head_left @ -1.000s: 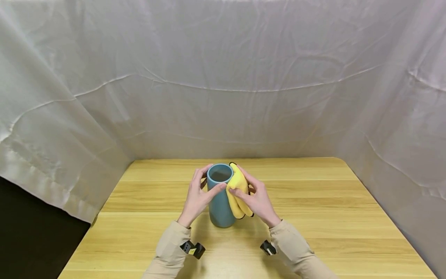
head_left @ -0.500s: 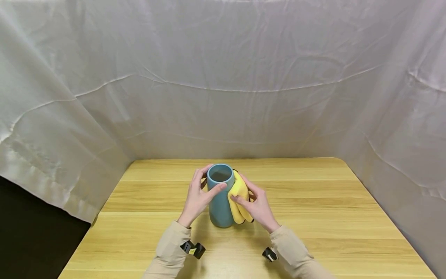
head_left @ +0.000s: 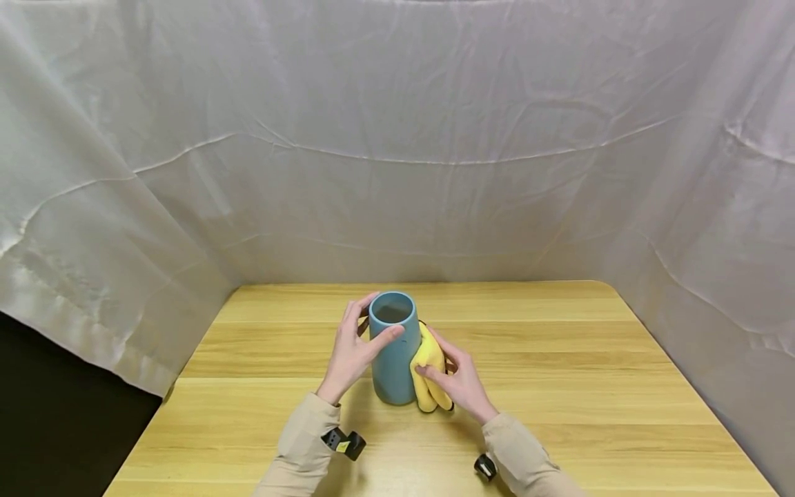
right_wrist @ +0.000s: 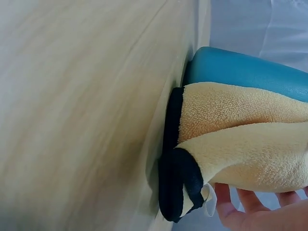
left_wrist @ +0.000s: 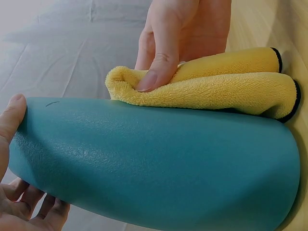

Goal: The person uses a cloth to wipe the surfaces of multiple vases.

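A blue-green vase (head_left: pixel 394 366) stands upright on the wooden table (head_left: pixel 261 400). My left hand (head_left: pixel 350 348) grips it near the top, thumb on the near side and fingers round the far left side. In my right hand (head_left: pixel 459 379) is a folded yellow cloth (left_wrist: pixel 207 91) with black edging, pinched between thumb and fingers. The cloth lies against the right side of the vase, its lower folds hanging close to the tabletop. A small white tag (right_wrist: pixel 209 199) shows at the black edge in the right wrist view. A short dark mark (left_wrist: pixel 52 103) is on the vase near its rim.
Grey-white curtains (head_left: pixel 410 207) enclose the table at the back and both sides. A dark area (head_left: pixel 62 414) lies beyond the table's left edge. Black wrist cameras (head_left: pixel 344 444) sit at both sleeves.
My right hand has slid the cloth down the right side of the vase, from near the rim to lower on the wall. The left hand and the vase have stayed in place.
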Action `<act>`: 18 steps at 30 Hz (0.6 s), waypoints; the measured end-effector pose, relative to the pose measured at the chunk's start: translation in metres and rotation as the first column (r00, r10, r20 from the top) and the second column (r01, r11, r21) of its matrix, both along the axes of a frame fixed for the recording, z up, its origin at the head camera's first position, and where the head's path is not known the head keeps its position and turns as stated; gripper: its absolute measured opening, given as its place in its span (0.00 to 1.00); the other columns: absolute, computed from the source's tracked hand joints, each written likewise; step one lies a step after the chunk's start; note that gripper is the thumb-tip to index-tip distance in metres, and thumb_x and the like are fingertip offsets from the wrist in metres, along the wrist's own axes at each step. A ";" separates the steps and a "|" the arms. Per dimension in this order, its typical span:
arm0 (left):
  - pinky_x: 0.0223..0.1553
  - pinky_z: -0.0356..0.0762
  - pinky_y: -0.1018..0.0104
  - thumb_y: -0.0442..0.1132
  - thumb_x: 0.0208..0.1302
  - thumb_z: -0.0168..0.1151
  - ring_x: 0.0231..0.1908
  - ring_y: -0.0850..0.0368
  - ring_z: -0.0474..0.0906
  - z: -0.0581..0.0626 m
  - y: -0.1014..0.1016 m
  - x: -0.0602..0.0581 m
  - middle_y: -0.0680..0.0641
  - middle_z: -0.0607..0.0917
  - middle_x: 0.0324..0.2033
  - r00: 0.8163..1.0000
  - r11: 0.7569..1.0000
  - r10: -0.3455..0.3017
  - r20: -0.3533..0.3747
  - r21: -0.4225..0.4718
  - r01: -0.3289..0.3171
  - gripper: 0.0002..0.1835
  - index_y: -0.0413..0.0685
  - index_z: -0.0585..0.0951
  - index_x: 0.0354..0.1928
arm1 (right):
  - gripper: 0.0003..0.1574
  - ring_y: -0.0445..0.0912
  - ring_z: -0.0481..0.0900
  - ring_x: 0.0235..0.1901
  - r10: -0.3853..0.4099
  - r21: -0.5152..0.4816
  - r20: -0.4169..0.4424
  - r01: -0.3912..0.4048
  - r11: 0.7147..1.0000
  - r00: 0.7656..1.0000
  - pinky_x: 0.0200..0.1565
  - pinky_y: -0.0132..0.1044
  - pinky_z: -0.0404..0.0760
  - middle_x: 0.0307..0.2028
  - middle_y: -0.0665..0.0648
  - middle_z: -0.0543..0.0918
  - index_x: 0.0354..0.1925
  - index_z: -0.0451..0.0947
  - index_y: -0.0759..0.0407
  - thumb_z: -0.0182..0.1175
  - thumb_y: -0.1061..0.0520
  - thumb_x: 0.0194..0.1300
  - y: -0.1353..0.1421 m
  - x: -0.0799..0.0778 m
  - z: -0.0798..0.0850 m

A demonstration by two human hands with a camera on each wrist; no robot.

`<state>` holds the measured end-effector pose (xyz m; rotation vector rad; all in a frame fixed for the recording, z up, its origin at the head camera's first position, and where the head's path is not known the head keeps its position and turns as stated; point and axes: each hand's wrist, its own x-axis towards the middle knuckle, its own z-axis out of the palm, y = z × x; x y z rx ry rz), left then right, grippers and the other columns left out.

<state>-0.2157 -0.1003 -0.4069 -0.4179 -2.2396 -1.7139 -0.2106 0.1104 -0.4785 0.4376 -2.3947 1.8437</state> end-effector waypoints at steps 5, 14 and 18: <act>0.65 0.73 0.44 0.40 0.58 0.75 0.58 0.51 0.72 -0.001 0.000 0.000 0.45 0.76 0.53 1.000 1.000 0.004 0.010 -0.001 -0.004 0.36 0.53 0.72 0.68 | 0.45 0.45 0.78 0.58 -0.001 0.003 0.001 0.001 1.000 1.000 0.52 0.39 0.81 0.68 0.55 0.76 0.73 0.67 0.46 0.71 0.57 0.60 0.000 0.001 0.001; 0.66 0.72 0.43 0.39 0.58 0.75 0.58 0.51 0.72 -0.001 0.000 -0.001 0.45 0.76 0.54 1.000 1.000 -0.006 0.010 0.009 0.006 0.35 0.52 0.72 0.68 | 0.45 0.48 0.78 0.58 -0.018 -0.010 0.018 0.018 1.000 1.000 0.54 0.42 0.79 0.69 0.55 0.76 0.73 0.68 0.46 0.71 0.56 0.60 -0.001 0.002 0.005; 0.66 0.73 0.43 0.39 0.58 0.75 0.58 0.51 0.72 0.000 0.000 -0.001 0.45 0.76 0.53 1.000 1.000 -0.003 0.000 0.011 0.003 0.36 0.51 0.73 0.68 | 0.44 0.49 0.78 0.56 -0.038 -0.011 0.007 0.038 0.999 0.999 0.52 0.43 0.79 0.68 0.54 0.76 0.73 0.68 0.44 0.71 0.55 0.60 -0.004 0.002 0.014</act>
